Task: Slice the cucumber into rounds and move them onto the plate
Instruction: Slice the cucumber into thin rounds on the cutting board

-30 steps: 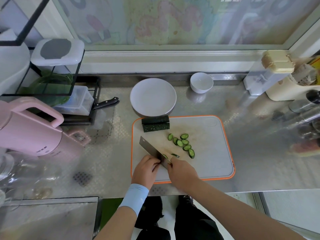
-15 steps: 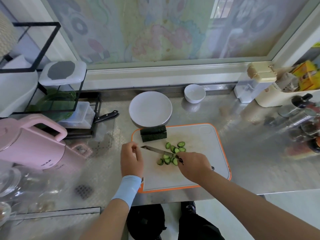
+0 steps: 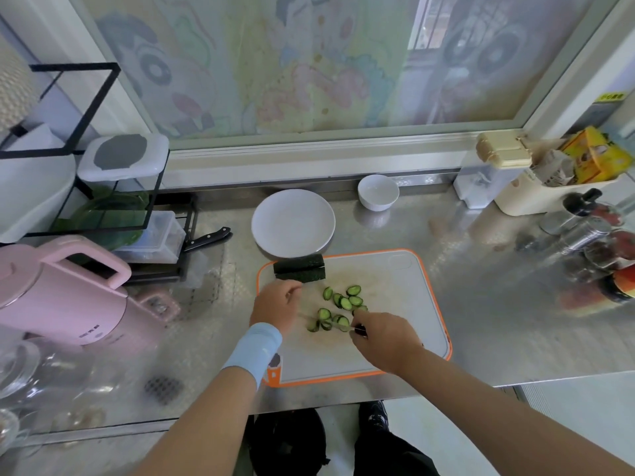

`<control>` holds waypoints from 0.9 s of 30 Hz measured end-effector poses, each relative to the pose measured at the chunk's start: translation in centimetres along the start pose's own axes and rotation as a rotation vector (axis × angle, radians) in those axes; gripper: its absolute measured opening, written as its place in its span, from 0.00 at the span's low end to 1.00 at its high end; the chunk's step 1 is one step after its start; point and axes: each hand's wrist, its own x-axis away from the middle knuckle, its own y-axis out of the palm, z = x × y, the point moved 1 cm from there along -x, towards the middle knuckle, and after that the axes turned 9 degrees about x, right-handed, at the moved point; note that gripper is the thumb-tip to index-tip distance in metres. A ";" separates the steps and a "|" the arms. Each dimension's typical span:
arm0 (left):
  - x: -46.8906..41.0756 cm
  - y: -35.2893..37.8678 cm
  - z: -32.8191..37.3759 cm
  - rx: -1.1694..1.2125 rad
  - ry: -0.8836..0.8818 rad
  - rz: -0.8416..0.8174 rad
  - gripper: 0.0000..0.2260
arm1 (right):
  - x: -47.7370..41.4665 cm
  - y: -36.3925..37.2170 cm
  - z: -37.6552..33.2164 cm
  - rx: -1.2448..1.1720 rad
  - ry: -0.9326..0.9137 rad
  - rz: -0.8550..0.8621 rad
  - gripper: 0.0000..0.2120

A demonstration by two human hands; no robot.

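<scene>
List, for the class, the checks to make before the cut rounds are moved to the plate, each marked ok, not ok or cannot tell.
1. Plate bare and just behind the cutting board: ok.
2. Cucumber rounds gathered in one pile: not ok, two loose groups.
3. Right hand gripping the knife: cannot tell, blade blurred.
4. Left hand clear of the rounds: ok.
5. Uncut cucumber pieces out of the path: not ok, they sit between rounds and plate.

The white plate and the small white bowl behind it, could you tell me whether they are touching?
Apart. The head view shows bare steel counter between the white plate and the small white bowl.
</scene>
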 end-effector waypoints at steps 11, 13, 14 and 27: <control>2.1 1.3 -1.7 -0.110 -0.053 -0.151 0.11 | -0.4 2.8 1.2 -0.282 0.175 -0.179 0.10; 2.1 2.1 -1.1 -0.107 -0.041 -0.196 0.14 | -0.6 2.5 2.7 -0.257 0.192 -0.153 0.12; 1.9 2.4 -0.7 -0.103 -0.040 -0.203 0.16 | -0.7 2.5 3.4 -0.244 0.201 -0.141 0.13; -3.7 3.1 1.8 -0.468 0.030 -0.084 0.23 | -2.1 -0.1 8.6 -0.097 0.324 0.039 0.08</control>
